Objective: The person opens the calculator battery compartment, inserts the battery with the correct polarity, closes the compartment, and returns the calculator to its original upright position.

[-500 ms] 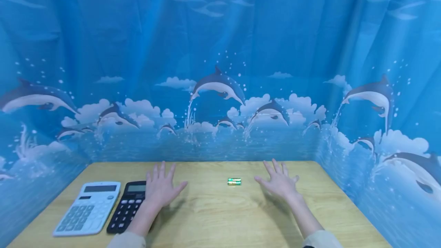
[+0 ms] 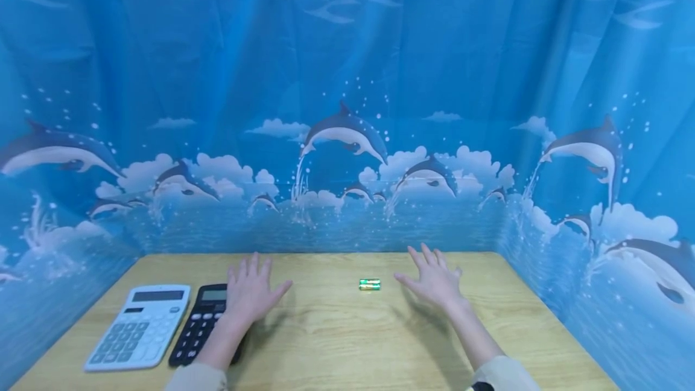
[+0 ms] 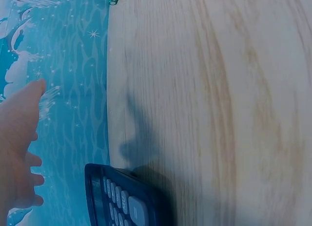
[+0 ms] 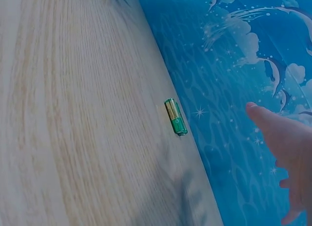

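My left hand [image 2: 251,295], fingers spread, hovers over the right side of a black calculator [image 2: 199,324] and hides part of it. In the left wrist view that calculator [image 3: 127,199] shows its keys at the bottom, with the thumb and fingertips apart from it. My right hand [image 2: 434,282] is held above the right half of the table, fingers spread and holding nothing. Between the hands, nearer the right one, two green and gold batteries [image 2: 370,284] lie side by side. The right wrist view shows the batteries [image 4: 175,117] close to the table's far edge, left of the right thumb.
A white calculator [image 2: 138,327] lies left of the black one. The wooden table [image 2: 336,343] ends against a blue curtain [image 2: 347,222] printed with dolphins, which also runs along both sides.
The right hand has shifted slightly left and toward the far edge. The left hand has moved slightly left. Batteries and calculators stay where they were.
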`<state>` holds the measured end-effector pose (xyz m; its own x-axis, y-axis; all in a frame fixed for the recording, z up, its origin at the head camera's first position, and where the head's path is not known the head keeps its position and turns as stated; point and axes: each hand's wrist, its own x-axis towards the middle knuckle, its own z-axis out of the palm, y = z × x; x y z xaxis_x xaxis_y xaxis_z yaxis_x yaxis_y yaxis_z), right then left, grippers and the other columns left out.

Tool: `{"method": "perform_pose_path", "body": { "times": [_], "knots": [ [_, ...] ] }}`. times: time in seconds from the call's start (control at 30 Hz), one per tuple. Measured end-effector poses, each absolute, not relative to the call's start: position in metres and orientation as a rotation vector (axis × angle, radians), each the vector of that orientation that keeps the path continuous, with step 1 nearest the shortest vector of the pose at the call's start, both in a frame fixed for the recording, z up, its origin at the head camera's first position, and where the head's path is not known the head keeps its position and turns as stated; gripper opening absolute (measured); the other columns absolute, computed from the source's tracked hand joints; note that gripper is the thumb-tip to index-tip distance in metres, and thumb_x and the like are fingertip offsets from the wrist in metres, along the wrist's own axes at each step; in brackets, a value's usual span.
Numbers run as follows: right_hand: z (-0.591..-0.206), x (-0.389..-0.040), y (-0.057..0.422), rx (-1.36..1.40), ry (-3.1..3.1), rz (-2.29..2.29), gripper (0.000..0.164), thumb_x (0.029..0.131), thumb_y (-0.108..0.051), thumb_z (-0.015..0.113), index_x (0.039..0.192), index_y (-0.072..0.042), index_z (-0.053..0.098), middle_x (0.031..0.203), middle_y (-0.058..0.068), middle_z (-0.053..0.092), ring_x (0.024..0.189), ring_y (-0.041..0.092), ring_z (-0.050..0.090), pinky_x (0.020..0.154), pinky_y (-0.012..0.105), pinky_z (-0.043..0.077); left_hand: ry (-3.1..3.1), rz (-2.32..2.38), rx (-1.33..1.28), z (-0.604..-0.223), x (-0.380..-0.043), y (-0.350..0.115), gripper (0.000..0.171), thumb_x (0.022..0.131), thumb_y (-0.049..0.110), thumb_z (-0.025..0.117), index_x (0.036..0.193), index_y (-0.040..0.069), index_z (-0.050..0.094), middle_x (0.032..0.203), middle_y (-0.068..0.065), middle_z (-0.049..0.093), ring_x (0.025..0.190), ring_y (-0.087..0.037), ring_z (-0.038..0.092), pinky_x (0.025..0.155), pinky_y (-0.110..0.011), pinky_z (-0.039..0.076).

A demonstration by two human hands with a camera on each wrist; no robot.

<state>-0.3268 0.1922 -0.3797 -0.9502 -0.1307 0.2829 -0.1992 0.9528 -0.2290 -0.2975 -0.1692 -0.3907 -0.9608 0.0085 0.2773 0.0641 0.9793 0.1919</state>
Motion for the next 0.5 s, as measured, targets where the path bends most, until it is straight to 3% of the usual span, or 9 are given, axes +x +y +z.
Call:
{"method": "perform_pose_path", "body": {
  "times": [0.13,0.33,0.5],
  "knots": [
    [-0.377,-0.327,0.186,0.259,-2.84,0.364,0.079,0.084,-0.063,0.048,0.145,-0.016,0.032,0.149,0.018,0.024,0.133,0.046,0.018,0.088,0.08,0.012,-2.857,-0.284,-0.056,-0.388,-0.297,-0.173,0.077,0.089,0.055,0.048,0.141,0.0,0.033,0.143,-0.032,0.023,0.129,-0.05,0.02,0.104,-0.064,0.007],
    [-0.375,-0.328,0.174,0.321,-2.803,0.378,0.084,0.081,-0.071,0.043,0.143,-0.015,0.034,0.147,0.017,0.029,0.131,0.045,0.025,0.093,0.075,0.017,-2.823,-0.241,-0.026,-0.383,-0.296,-0.181,0.069,0.089,0.045,0.055,0.135,-0.004,0.04,0.132,-0.032,0.039,0.121,-0.048,0.035,0.101,-0.064,0.021],
    [-0.375,-0.328,0.159,0.38,-2.777,0.472,0.078,0.083,-0.063,0.051,0.14,-0.012,0.04,0.14,0.019,0.039,0.124,0.044,0.036,0.096,0.066,0.029,-2.808,-0.248,0.015,-0.382,-0.294,-0.188,0.066,0.088,0.042,0.058,0.131,-0.006,0.043,0.127,-0.032,0.043,0.118,-0.048,0.038,0.1,-0.062,0.025]
  ]
}}
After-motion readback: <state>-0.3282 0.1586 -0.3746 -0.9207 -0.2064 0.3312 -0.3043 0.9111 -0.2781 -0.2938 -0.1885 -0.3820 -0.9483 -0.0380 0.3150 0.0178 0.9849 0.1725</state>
